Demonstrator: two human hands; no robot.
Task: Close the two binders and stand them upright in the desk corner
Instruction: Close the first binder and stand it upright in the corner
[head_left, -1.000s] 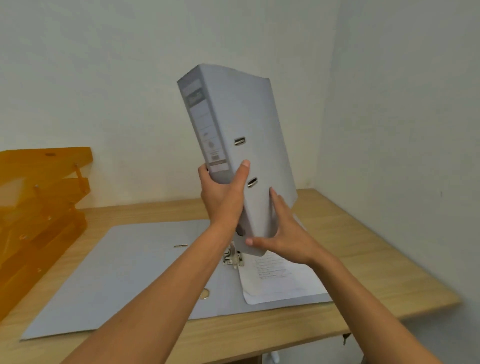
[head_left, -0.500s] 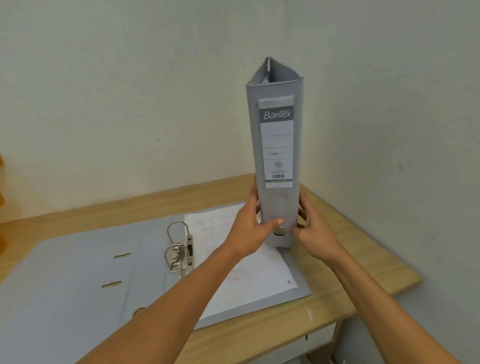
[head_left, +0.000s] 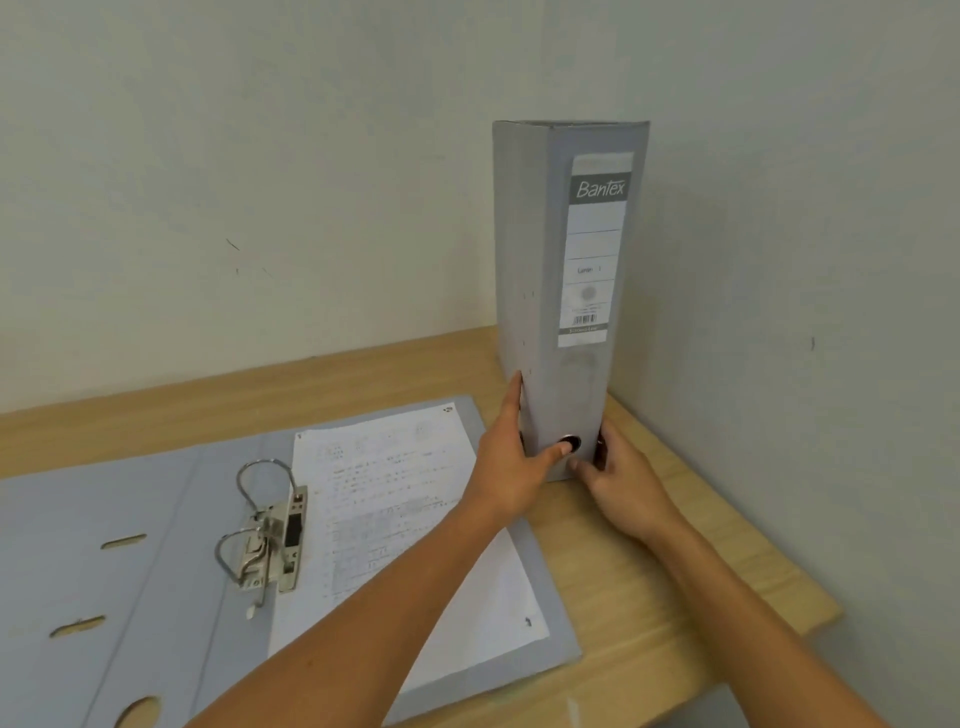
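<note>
A closed grey binder (head_left: 556, 270) stands upright on the wooden desk (head_left: 649, 561) in the far right corner, spine with a white label facing me. My left hand (head_left: 511, 467) grips its lower left side, thumb near the spine's finger hole. My right hand (head_left: 621, 480) holds its lower right side. A second grey binder (head_left: 156, 545) lies open and flat on the desk at the left, its metal rings (head_left: 265, 525) open and a printed sheet (head_left: 395, 519) on its right half under my left forearm.
Two pale walls meet behind the upright binder. The desk's right edge runs close to the right wall, and its front edge is near my elbows.
The closed binder has moved from the air above the open binder to the desk's back right corner and now stands on the desk. Both hands stayed on its lower end.
</note>
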